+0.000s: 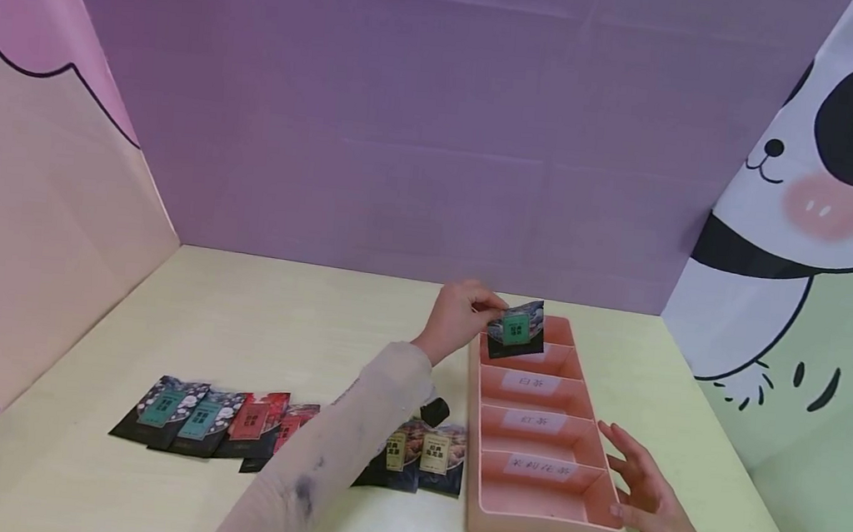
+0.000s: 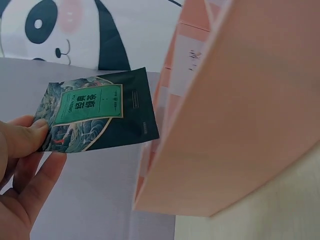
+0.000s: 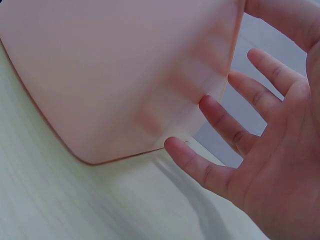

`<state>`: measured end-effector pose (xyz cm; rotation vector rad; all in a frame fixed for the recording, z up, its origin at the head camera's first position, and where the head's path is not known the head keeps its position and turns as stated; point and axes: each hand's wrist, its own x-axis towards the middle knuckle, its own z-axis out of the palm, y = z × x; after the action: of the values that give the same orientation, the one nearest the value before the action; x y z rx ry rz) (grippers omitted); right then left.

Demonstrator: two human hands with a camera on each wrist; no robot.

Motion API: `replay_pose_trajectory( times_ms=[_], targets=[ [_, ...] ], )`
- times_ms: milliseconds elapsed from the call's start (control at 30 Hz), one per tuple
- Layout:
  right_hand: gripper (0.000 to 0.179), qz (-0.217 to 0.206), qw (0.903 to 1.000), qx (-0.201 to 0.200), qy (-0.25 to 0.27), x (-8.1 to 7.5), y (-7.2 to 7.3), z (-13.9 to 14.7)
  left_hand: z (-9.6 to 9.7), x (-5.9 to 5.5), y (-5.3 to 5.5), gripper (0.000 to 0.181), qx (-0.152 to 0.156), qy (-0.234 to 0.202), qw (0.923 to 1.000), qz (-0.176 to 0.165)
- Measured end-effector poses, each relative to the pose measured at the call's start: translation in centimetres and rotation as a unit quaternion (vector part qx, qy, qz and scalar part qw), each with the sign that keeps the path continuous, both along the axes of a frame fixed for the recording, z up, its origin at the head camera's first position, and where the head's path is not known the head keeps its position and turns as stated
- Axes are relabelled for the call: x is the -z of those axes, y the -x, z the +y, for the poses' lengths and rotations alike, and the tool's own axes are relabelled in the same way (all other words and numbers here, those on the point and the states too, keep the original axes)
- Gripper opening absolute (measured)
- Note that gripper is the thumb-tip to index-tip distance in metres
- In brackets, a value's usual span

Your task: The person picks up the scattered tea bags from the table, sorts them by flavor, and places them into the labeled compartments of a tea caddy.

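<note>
My left hand [image 1: 460, 315] pinches a dark tea sachet [image 1: 517, 330] by one edge, over the far end of a pink divided box [image 1: 535, 528]. In the left wrist view, the sachet [image 2: 90, 105] has a green label reading "GREEN TEA" and hangs beside the box wall, apart from it. My right hand [image 1: 649, 501] is at the near right side of the box, its fingers spread and fairly straight. Fingertips [image 3: 212, 102] of that hand touch or nearly touch the outer wall in the right wrist view. Some of the box's far compartments are hidden behind the sachet.
Left of the box lie overlapping sachets: teal-labelled ones [image 1: 163, 406], red ones [image 1: 256, 420] and cream-labelled ones [image 1: 443, 455]; my left sleeve [image 1: 338, 434] hides part of the row. White handwritten labels [image 1: 530, 383] mark the dividers. A purple wall [image 1: 437, 133] stands behind the table.
</note>
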<state>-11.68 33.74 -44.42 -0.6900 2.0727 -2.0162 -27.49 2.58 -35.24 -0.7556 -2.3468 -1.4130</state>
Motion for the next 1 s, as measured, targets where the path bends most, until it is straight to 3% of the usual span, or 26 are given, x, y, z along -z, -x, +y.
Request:
replay_pose_trajectory(
  times_ms=[200,367,500,667,800,1000],
  targets=[
    [0.075,0.002,0.9999,-0.001,0.010,-0.1,0.2,-0.1,0.1,1.1,-0.3,0.014,0.008,0.079,0.9962,0.035],
    [0.074,-0.006,0.9998,0.003,0.019,-0.1,0.3,-0.1,0.3,1.8,-0.4,0.014,0.021,0.135,0.9884,0.065],
    [0.075,-0.005,0.9999,0.009,0.012,-0.1,0.4,-0.2,0.3,2.1,-0.6,0.013,0.031,0.187,0.9773,0.094],
    [0.075,-0.011,0.9999,0.012,0.005,-0.1,0.4,-0.4,-0.2,2.8,-1.1,0.010,0.050,0.247,0.9568,0.145],
    [0.075,-0.017,0.9997,0.018,-0.005,-0.2,0.4,-0.5,-0.6,3.6,-1.3,0.008,0.057,0.262,0.9450,0.187],
    [0.076,-0.035,0.9989,0.029,-0.015,-0.3,0.3,-0.3,-0.5,3.9,-1.5,0.009,0.044,0.270,0.9390,0.208]
  ],
)
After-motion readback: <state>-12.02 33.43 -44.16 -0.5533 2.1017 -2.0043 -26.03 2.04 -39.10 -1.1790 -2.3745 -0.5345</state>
